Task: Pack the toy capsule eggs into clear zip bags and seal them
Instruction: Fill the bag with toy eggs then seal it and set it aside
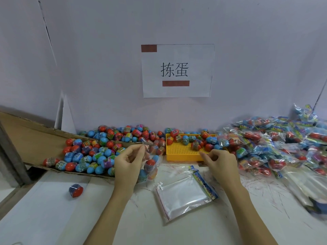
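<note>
Head view: just left of frame centre, the left hand [130,160] pinches the top edge of a filled zip bag [150,167], which hangs upright, long axis vertical. The right hand [219,160], fingers curled and apparently empty, hovers right of it, by the yellow tray [184,152]; sealing probably needs it to cross leftward.

- Even, soft light fills the scene, bright enough, with a cool violet cast on the wall [247,50].
- Shadows are faint, just thin ones under the forearms.
- Glare flickers on the empty bags [184,197] between the hands and on the packed bags [276,145] right of the right hand [221,161].
- The bag [150,165] in the left hand [129,161] is motion-smeared.
- Wide-angle bending curves the edges; far-right corner blurs.
</note>
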`<state>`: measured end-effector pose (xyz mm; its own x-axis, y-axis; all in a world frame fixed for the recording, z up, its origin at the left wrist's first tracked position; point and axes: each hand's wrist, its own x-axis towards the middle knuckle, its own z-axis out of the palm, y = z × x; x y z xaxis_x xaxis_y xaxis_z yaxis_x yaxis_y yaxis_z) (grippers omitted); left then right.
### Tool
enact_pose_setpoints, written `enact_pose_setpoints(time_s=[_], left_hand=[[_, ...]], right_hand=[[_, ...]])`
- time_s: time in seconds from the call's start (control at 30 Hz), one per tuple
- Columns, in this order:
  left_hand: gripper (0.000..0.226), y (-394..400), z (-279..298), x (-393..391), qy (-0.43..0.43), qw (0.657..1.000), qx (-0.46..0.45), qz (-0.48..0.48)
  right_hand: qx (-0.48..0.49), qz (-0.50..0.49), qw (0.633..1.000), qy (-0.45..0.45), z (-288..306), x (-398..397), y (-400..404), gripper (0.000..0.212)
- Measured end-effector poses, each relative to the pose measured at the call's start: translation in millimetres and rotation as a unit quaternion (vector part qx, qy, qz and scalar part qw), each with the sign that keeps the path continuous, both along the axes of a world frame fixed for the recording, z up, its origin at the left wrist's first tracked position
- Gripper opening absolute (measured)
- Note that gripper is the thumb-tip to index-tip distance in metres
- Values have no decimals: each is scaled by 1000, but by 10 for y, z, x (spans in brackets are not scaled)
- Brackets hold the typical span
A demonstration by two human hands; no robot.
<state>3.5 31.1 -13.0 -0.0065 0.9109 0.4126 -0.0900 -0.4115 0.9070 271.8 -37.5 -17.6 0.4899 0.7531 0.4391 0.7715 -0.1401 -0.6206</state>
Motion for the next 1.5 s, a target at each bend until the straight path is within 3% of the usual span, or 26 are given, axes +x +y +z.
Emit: enact_pose_setpoints(time_s=[0.07,0.17,0.37,0.53,0.7,0.87,1.07,1.2,1.33,1.4,1.5], left_hand=[[19,-12,4,15,3,1000,-6,-16],[13,-32,13,38,6,999,-14,-29],[15,-68,45,55,-39,997,-44,-51],[23,-84,73,64,-71,994,-58,-56],[26,-84,79,70,-84,993,-66,-51],[14,-74,50,76,-86,992,-74,-54],[12,-59,19,96,-73,993,-83,-45],[12,-46,2,98,-64,994,-81,-41],[13,-42,-27,118,-60,994,-78,-46],[13,-40,-34,120,-57,995,-77,-42],[13,-32,-44,121,-48,995,-78,-38]], right_hand=[[2,15,1000,-1,5,2,2,28],[-10,59,998,2,5,-29,13,8],[33,13,999,3,5,-44,23,42],[-3,76,997,9,38,-112,12,7],[1,100,995,16,28,-171,22,15],[19,164,985,42,81,-275,12,41],[31,156,984,76,89,-365,55,14],[12,133,989,55,46,-332,26,30],[-2,239,956,169,61,-408,31,36],[6,262,950,171,74,-458,44,42],[-8,266,949,171,60,-478,60,30]])
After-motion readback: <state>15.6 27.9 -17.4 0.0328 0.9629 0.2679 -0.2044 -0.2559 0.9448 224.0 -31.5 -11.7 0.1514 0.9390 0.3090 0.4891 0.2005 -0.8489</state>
